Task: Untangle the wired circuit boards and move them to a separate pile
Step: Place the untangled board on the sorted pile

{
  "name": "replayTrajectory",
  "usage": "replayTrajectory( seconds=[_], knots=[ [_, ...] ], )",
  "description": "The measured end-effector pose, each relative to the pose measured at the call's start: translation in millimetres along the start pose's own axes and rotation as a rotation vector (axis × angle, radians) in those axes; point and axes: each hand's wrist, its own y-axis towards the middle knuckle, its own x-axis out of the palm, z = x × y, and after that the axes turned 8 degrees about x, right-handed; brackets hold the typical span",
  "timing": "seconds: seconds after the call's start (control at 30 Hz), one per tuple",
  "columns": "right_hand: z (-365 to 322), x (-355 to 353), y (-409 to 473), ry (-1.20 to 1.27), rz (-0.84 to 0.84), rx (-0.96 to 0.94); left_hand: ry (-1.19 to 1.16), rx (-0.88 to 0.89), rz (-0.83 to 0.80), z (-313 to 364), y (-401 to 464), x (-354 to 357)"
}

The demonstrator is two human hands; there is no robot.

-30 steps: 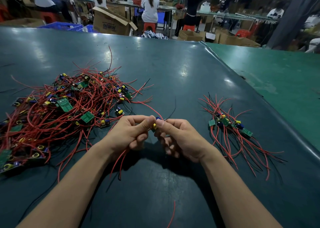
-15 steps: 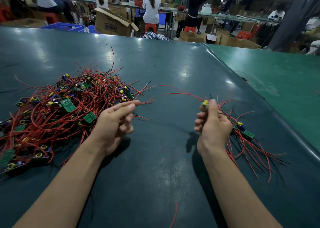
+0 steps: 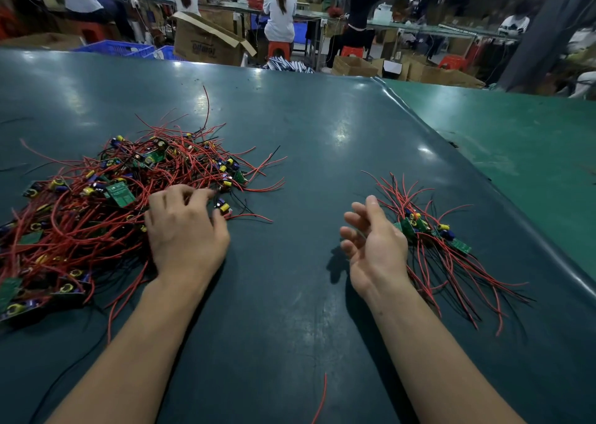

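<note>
A large tangled heap of wired circuit boards, red and black leads knotted around small green boards with yellow and blue parts, is spread over the left part of the dark green table. The left hand is laid palm down on the heap's right edge, its fingers curled into the wires; whether anything is actually held in that grip cannot be told. A loose red wire scrap is seen near the table's front edge, between the two forearms. The right hand is raised beside the smaller separate pile, its grip wide, fingers relaxed and nothing held. That pile lies at the right, well apart from the heap, its leads fanned toward the near edge
</note>
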Motion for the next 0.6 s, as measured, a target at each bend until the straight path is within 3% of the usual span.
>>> replayTrajectory(
  seconds=[0.1,0.33,0.43,0.5,0.6],
  knots=[
    [2,3,-2,-0.084,-0.06,-0.022,0.152,-0.015,-0.136,-6,3,0],
    [4,5,-4,-0.193,-0.129,-0.048,0.164,0.017,-0.237,-8,1,-5],
    [6,5,-4,-0.256,-0.146,-0.061,0.058,-0.01,-0.154,-5,1,-6],
    [7,5,-4,-0.303,-0.171,-0.075,-0.043,0.016,-0.013,1,-1,-7],
    [11,6,-7,-0.374,-0.289,-0.107,-0.171,0.197,0.245,10,-3,-12]
  ],
)
